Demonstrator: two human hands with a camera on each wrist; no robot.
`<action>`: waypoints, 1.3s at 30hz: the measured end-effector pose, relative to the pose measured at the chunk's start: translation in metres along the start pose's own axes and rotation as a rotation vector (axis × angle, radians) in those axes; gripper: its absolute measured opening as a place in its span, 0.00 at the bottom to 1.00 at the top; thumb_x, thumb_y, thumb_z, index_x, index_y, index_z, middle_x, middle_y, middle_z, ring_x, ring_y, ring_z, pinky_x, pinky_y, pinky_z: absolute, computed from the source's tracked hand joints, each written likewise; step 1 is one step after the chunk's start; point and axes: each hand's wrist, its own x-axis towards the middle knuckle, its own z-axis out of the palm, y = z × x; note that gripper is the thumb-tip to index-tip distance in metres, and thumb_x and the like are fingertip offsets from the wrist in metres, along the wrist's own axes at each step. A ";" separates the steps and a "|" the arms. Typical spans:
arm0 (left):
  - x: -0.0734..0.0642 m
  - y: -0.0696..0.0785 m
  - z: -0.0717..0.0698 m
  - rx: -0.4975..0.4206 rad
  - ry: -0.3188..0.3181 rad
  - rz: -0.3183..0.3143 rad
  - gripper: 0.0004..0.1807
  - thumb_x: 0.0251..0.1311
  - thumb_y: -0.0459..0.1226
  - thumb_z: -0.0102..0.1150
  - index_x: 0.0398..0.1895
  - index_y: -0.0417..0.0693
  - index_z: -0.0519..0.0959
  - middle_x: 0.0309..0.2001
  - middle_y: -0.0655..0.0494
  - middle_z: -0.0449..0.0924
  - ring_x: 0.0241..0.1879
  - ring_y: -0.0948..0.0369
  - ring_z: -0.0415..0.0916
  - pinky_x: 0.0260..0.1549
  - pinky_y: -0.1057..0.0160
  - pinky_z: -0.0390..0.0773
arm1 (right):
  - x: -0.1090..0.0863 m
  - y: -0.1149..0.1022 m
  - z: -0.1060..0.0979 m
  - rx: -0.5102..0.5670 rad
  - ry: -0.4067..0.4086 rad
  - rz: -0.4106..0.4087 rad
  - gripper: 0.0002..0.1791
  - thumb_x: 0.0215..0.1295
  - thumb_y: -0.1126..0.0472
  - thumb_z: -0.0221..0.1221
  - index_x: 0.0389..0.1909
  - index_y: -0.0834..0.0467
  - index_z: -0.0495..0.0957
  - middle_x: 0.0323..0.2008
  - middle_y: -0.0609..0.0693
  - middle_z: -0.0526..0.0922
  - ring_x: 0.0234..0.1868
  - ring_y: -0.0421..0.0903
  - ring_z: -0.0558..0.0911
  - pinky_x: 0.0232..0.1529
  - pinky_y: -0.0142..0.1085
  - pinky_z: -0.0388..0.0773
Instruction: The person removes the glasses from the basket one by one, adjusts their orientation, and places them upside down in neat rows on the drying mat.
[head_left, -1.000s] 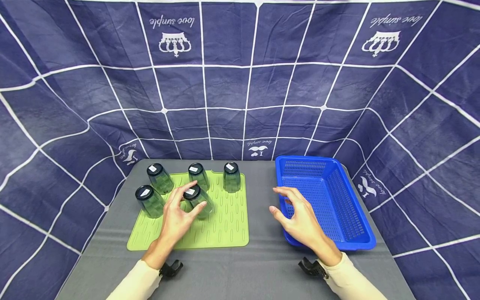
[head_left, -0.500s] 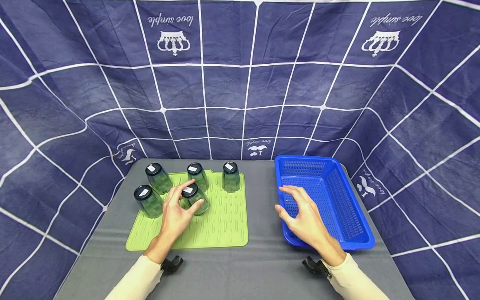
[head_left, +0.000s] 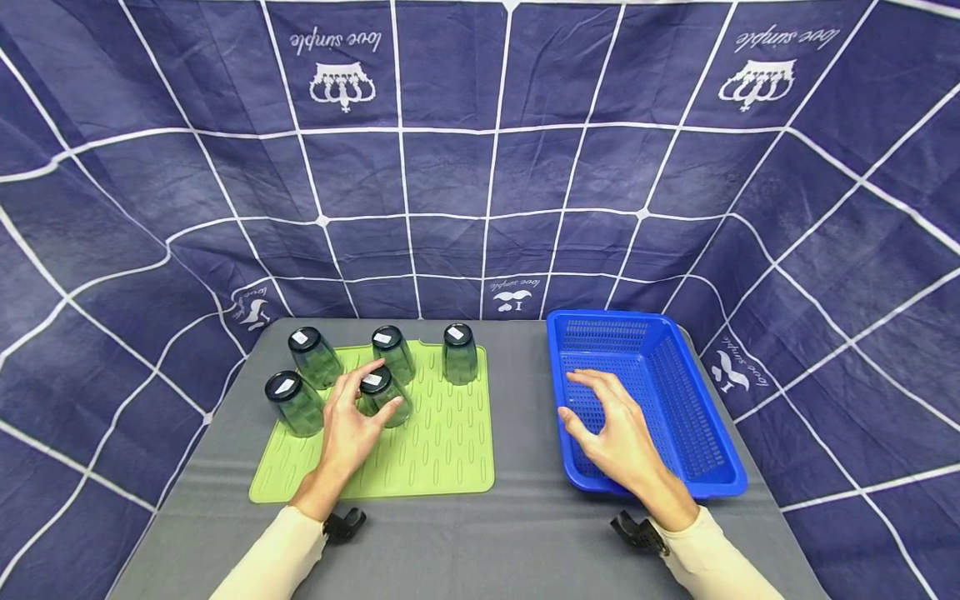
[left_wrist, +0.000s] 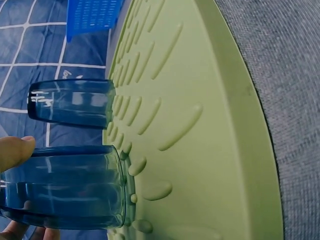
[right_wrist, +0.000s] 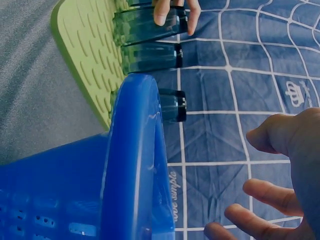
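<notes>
My left hand (head_left: 352, 433) is around an upside-down, green-blue tinted drinking glass (head_left: 388, 402), thumb on its near side and fingers on the far side. In the left wrist view this glass (left_wrist: 65, 187) stands with its rim down on the green drying mat (left_wrist: 200, 100); the fingers behind it are partly hidden. My right hand (head_left: 622, 437) hovers over the left side of the blue basket (head_left: 712, 400), fingers spread and slightly bent, with nothing in it. The right wrist view shows its thumb and fingers (right_wrist: 270, 195) apart, beyond the basket's rim (right_wrist: 132, 150).
Other upturned glasses share the mat: one at front left (head_left: 296, 404), one at back left (head_left: 317, 358), one at back middle (head_left: 395, 354) and one at back right (head_left: 460, 354). Grey cloth (head_left: 517, 417) lies between mat and basket. A blue checked curtain (head_left: 450, 167) encloses the sides and back.
The glass in my left hand has shifted slightly back and left on the mat, the hand moving with it. My right hand has drifted a little right, further over the basket.
</notes>
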 end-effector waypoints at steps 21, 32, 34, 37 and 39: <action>0.000 -0.005 0.007 0.065 -0.057 -0.025 0.48 0.54 0.33 0.93 0.80 0.55 0.82 0.65 0.37 0.87 0.54 0.41 0.85 0.53 0.48 0.81 | -0.003 0.018 -0.012 -0.074 0.006 -0.009 0.32 0.67 0.60 0.81 0.71 0.60 0.86 0.69 0.62 0.88 0.70 0.64 0.88 0.70 0.59 0.81; 0.000 -0.004 0.009 0.069 -0.111 0.025 0.51 0.57 0.34 0.92 0.85 0.52 0.77 0.72 0.33 0.83 0.73 0.31 0.82 0.70 0.27 0.80 | -0.002 0.029 -0.022 -0.113 -0.024 0.002 0.36 0.67 0.56 0.81 0.75 0.58 0.84 0.71 0.62 0.85 0.71 0.65 0.86 0.70 0.63 0.82; -0.001 -0.004 0.009 0.082 -0.120 0.029 0.52 0.58 0.35 0.91 0.86 0.53 0.76 0.73 0.33 0.83 0.73 0.31 0.82 0.69 0.26 0.81 | -0.002 0.031 -0.024 -0.115 -0.033 0.002 0.37 0.67 0.55 0.81 0.76 0.58 0.84 0.71 0.62 0.85 0.72 0.65 0.85 0.70 0.64 0.82; -0.003 -0.003 0.009 0.097 -0.133 0.029 0.52 0.58 0.36 0.91 0.87 0.53 0.74 0.73 0.32 0.82 0.73 0.30 0.82 0.69 0.25 0.81 | -0.003 0.032 -0.026 -0.125 -0.046 0.004 0.38 0.67 0.54 0.81 0.77 0.57 0.83 0.72 0.62 0.84 0.72 0.66 0.85 0.69 0.66 0.82; -0.004 -0.002 0.008 0.100 -0.140 0.030 0.53 0.59 0.36 0.91 0.88 0.54 0.74 0.74 0.32 0.81 0.73 0.30 0.81 0.69 0.24 0.81 | -0.003 0.033 -0.026 -0.129 -0.054 0.007 0.39 0.67 0.54 0.81 0.77 0.57 0.83 0.73 0.62 0.83 0.72 0.66 0.84 0.69 0.67 0.83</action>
